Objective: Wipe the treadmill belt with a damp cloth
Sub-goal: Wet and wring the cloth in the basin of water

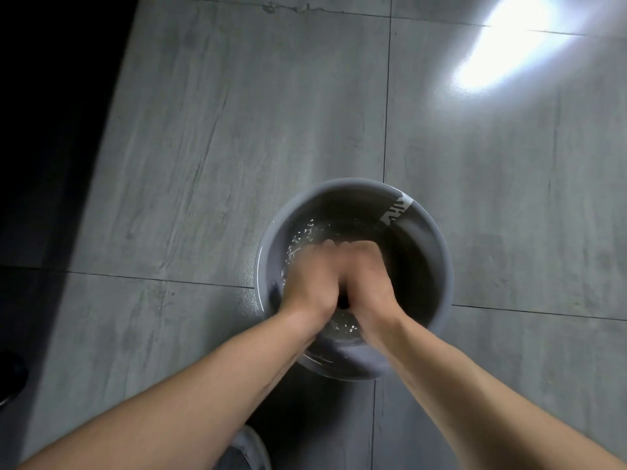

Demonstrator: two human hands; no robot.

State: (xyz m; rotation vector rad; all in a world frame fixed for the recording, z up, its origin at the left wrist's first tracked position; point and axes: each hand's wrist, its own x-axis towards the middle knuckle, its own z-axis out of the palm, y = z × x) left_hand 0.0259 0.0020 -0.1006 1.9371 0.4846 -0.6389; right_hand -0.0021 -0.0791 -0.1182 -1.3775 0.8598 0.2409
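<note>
Inside 1 bucket [437, 239] of water [303, 240], L hand [310, 283] & R hand [368, 276] touch, blurred; grip can't tell.

I see a grey tiled floor [237, 130] with dark grout lines and a bright glare [502, 52] towards its far right corner. A round grey basin [354, 183] holding water stands right of centre, over a grout crossing. A grey shoe [249, 449] rests at the near edge, and a dark object [10, 374] I cannot identify at the left edge.
</note>
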